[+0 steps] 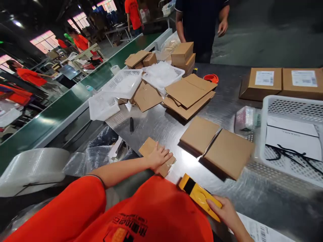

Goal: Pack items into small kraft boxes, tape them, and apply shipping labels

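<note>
My left hand [157,158] lies over a small brown cardboard box [147,147] at the near edge of the metal table, its fingers stretched across the top. In my right hand [223,210] is a yellow tape dispenser [200,196] with a black band near its front end. The dispenser is apart from the small box, to its right. Beyond my hands, two closed cardboard boxes [214,144] stand side by side with a narrow gap between them. A sheet of printed labels [259,230] sits beneath my right forearm.
White baskets [126,84], flat cardboard sheets [190,90] and an orange tape roll [211,78] occupy the far side. At right is a white basket [264,134] holding white bags, behind it labelled boxes [267,82]. A bubble-wrap roll [35,168] and green conveyor [75,94] are left. A person [202,27] stands opposite.
</note>
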Tool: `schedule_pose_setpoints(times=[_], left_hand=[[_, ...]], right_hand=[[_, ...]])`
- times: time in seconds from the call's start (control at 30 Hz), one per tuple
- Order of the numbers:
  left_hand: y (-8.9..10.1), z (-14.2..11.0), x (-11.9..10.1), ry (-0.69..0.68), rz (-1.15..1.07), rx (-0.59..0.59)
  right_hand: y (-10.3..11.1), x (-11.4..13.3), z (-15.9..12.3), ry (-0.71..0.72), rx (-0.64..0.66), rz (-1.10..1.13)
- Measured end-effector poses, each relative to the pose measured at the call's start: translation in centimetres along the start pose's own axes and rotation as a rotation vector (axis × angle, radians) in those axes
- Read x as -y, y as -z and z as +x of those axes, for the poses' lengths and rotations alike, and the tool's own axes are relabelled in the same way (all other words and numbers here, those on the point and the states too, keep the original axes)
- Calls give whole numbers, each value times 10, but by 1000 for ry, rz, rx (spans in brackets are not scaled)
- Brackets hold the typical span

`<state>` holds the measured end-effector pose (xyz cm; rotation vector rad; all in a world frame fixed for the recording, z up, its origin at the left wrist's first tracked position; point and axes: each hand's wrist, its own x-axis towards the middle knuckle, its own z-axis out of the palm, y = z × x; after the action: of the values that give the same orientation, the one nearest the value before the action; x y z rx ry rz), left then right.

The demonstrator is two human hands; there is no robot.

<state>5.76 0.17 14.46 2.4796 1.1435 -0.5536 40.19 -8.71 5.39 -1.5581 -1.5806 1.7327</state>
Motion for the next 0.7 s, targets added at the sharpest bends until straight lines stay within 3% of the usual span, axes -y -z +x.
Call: schedule_pose_setpoints(times=[0.13, 0.23, 0.33, 0.43, 0.57, 0.7], left_hand=[[-3, -1, -1, 21, 26, -6], [-5, 0, -2, 14, 73, -2], [-7, 5, -3, -73, 129, -30], [-9, 11, -4, -154, 108, -53], [-5, 8, -5, -150, -8, -82], [22, -21, -14, -216, -194, -226]], right_hand=[[-15, 12, 11, -2, -28, -174], [-37, 45, 29, -100, 19, -381], [-48, 78, 41, -181, -14, -523], [-48, 101, 43, -219, -74, -566], [-46, 125, 41, -246, -163, -595], [-31, 144, 30, -283, -261, -713]])
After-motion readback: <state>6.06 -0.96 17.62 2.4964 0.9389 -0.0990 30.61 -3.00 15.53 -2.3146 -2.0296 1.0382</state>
